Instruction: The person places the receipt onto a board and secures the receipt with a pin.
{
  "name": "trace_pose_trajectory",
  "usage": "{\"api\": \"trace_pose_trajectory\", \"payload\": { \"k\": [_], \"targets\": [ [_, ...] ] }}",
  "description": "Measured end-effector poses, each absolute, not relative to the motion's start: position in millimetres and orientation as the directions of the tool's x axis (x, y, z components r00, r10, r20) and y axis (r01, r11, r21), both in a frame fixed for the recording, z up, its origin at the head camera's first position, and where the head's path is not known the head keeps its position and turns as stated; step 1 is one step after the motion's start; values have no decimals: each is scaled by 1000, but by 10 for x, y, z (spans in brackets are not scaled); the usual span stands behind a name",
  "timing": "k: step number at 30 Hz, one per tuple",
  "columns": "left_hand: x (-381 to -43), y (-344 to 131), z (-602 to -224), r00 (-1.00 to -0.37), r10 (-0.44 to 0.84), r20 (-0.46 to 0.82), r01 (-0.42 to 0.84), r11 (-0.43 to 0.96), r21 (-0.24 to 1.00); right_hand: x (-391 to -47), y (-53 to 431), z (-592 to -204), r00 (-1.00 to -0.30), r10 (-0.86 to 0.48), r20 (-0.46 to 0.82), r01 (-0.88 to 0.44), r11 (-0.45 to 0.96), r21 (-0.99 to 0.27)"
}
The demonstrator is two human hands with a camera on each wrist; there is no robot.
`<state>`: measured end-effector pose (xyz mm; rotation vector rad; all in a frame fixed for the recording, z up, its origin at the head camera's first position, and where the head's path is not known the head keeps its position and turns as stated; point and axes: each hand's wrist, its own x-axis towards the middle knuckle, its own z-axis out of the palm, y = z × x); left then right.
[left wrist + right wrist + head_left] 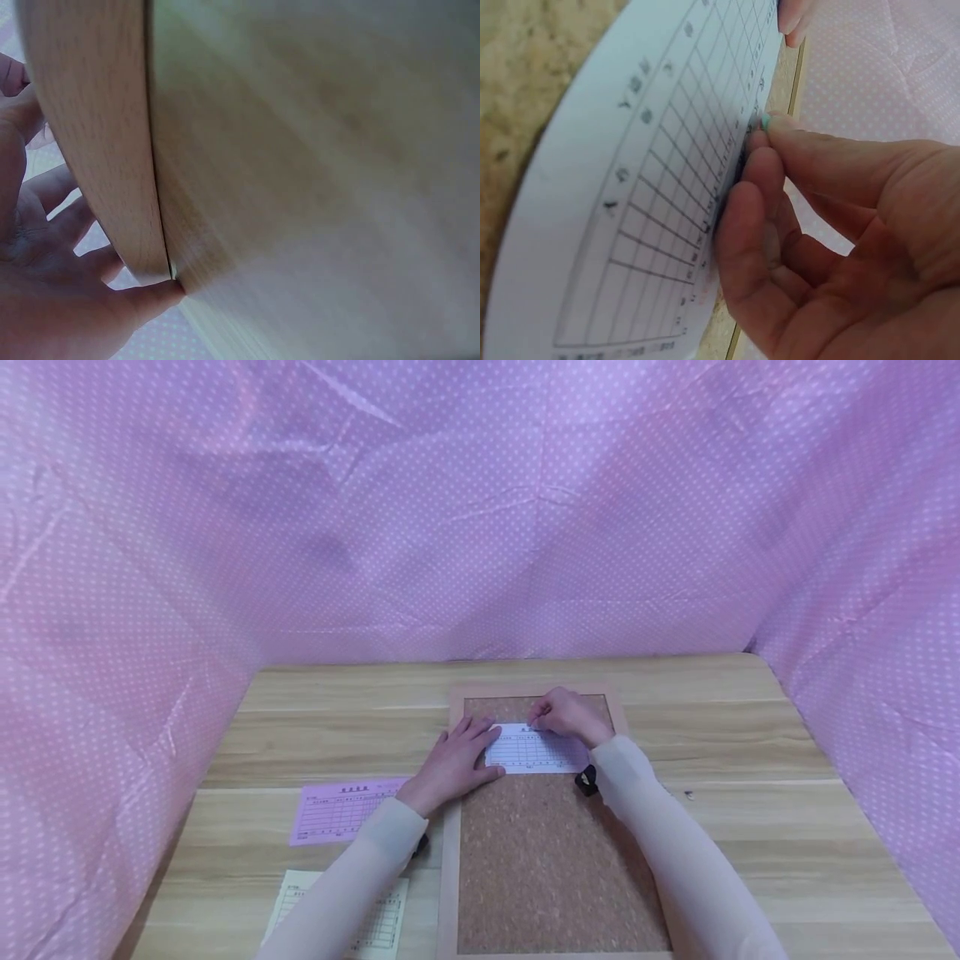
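A white printed form (517,750) lies across the upper part of a wood-framed cork board (555,868). My left hand (459,756) rests with spread fingers at the form's left end and over the frame. In the left wrist view, the left hand's (67,262) fingers reach across the wooden frame (105,112). At the form's top edge my right hand (570,717) pinches a small pale-green push pin (765,120) between thumb and index finger. Only a sliver of the pin shows; its point is hidden. In the right wrist view, the form's near edge bows up from the cork.
Left of the board, a pink printed form (330,817) lies on the wooden table (787,860), with a pale yellow form (382,927) nearer, partly under the left sleeve. A tiny object (689,795) sits right of the board. Pink dotted cloth (495,527) surrounds the table.
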<state>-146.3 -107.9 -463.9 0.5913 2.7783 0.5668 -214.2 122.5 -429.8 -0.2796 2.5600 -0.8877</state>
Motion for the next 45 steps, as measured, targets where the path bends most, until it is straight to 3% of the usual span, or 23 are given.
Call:
{"api": "trace_pose_trajectory", "payload": {
  "k": [15,26,45],
  "targets": [
    [-1472,-1073,-4636,-888,428,-168,327,846,422,-2185,1230,-4308,-880,-289,-377,42,744,-667],
    [-1464,-1065,-4655,-889,423,-175,321,848,421,-2215,1331,-4381,-874,-372,-312,-114,782,-612],
    [-1428,-1052,-4665,-895,415,-163,313,845,435,-2188,1328,-4399,-881,-345,-323,-74,776,-626]
  ]
}}
